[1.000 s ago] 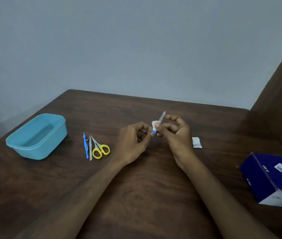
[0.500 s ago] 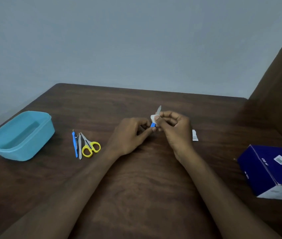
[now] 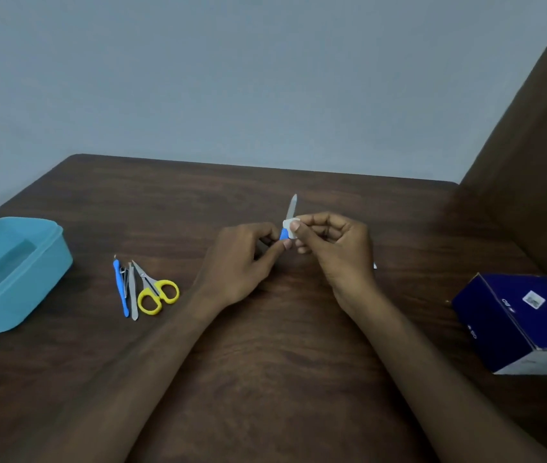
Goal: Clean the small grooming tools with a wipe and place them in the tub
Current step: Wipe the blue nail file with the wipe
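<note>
Table edges: the far edge of the table [image 3: 265, 379] runs well beyond both hands; its far-left corner is rounded. On the right side a brown panel [image 3: 532, 145] rises just past the far-right corner.
Room L: between the left hand [image 3: 242, 265] and the tub [image 3: 55, 272] the wood is bare, except the tools waiting there.
Room R: between the right hand [image 3: 335, 252] and the dark blue box [image 3: 516, 325] there is bare wood; a small white scrap [image 3: 375, 265] peeks out just behind the right wrist.
Room near: bare wood lies btw. the two forearms, toward the person.
L hand: fingers curled, it pinches the blue handle end of the nail file [image 3: 290, 215].
R hand: fingers curled, thumb on top, it pinches the white wipe [image 3: 288, 227] around the file.
File: held over the table btw. both hands, tilted up, grey blade pointing away, tip free above the wipe.
Wipe: small folded white pad, sitting where blade meets handle.
Waiting tools: blue-handled pusher [image 3: 121, 289], nail clipper [image 3: 125, 279], tweezers [image 3: 132, 292], yellow scissors [image 3: 155, 290], side by side left of the L hand.
Tub: light blue, open, far left of the L hand, partly cut by the frame.
</note>
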Action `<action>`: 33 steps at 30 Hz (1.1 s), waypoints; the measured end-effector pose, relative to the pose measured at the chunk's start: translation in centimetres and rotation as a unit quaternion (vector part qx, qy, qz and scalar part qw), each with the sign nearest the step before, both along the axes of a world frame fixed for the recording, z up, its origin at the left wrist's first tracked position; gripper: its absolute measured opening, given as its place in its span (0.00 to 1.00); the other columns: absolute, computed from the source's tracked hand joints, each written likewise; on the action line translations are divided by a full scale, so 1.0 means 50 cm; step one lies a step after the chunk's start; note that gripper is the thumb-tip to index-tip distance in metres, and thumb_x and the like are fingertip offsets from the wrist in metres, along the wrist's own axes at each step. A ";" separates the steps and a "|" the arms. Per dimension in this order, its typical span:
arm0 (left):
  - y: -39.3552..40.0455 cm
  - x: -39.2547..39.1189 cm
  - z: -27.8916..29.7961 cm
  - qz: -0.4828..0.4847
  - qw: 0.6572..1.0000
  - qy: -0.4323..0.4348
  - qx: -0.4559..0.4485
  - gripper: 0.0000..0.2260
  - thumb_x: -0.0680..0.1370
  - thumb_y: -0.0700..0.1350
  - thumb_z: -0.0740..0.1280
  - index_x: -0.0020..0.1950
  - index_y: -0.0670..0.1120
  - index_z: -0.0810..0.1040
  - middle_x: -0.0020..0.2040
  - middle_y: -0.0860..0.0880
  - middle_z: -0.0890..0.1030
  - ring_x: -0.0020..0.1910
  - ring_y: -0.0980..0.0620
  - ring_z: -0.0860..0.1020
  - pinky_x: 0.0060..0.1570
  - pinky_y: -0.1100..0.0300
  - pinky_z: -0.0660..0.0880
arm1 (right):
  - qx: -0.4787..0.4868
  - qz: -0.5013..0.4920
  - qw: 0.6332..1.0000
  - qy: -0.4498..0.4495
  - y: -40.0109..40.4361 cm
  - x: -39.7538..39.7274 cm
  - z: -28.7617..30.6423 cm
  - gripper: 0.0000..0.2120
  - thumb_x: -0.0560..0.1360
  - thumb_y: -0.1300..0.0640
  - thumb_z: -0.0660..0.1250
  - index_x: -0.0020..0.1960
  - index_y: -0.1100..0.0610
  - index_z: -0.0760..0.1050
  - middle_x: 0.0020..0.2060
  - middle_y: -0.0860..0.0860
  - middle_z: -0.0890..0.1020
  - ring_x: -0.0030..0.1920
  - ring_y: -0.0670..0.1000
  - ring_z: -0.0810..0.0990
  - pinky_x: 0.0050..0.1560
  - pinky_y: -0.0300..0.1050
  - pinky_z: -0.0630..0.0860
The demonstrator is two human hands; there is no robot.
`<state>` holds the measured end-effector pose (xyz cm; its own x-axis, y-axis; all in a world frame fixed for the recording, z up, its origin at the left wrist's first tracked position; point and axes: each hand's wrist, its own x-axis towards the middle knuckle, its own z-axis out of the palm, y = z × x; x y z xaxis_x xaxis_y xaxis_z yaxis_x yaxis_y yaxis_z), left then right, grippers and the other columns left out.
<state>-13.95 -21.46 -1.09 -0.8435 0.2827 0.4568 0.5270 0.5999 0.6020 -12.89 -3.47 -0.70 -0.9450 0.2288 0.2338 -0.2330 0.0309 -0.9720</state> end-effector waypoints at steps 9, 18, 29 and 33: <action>0.010 0.008 0.003 0.012 0.999 0.010 -0.046 0.12 0.82 0.56 0.71 0.42 0.53 0.81 0.31 0.59 0.81 0.33 0.61 0.80 0.34 0.57 0.75 | -0.001 -0.024 0.999 0.032 0.014 -0.007 -0.006 0.04 0.74 0.61 0.81 0.47 0.58 0.86 0.42 0.54 0.89 0.41 0.52 0.88 0.47 0.52 0.86; -0.002 -0.004 -0.001 0.076 0.997 0.008 0.002 0.11 0.81 0.54 0.72 0.41 0.52 0.83 0.28 0.60 0.78 0.30 0.64 0.78 0.32 0.62 0.68 | -0.001 -0.057 0.998 0.038 0.009 -0.014 -0.004 0.05 0.75 0.59 0.80 0.45 0.57 0.85 0.40 0.53 0.89 0.37 0.49 0.85 0.42 0.47 0.83; 0.002 0.004 0.002 0.082 0.996 0.011 -0.014 0.12 0.80 0.57 0.72 0.40 0.54 0.83 0.29 0.61 0.80 0.32 0.62 0.80 0.33 0.59 0.74 | 0.029 -0.074 0.996 0.046 0.010 -0.013 -0.011 0.05 0.74 0.56 0.82 0.43 0.53 0.86 0.40 0.50 0.89 0.41 0.48 0.87 0.43 0.46 0.83; 0.003 0.008 0.002 0.078 0.995 0.020 -0.057 0.11 0.80 0.60 0.71 0.41 0.57 0.82 0.33 0.62 0.81 0.34 0.63 0.79 0.33 0.58 0.74 | 0.066 -0.035 0.996 0.044 0.003 -0.014 -0.008 0.06 0.73 0.56 0.82 0.43 0.52 0.85 0.40 0.50 0.89 0.43 0.52 0.88 0.47 0.55 0.87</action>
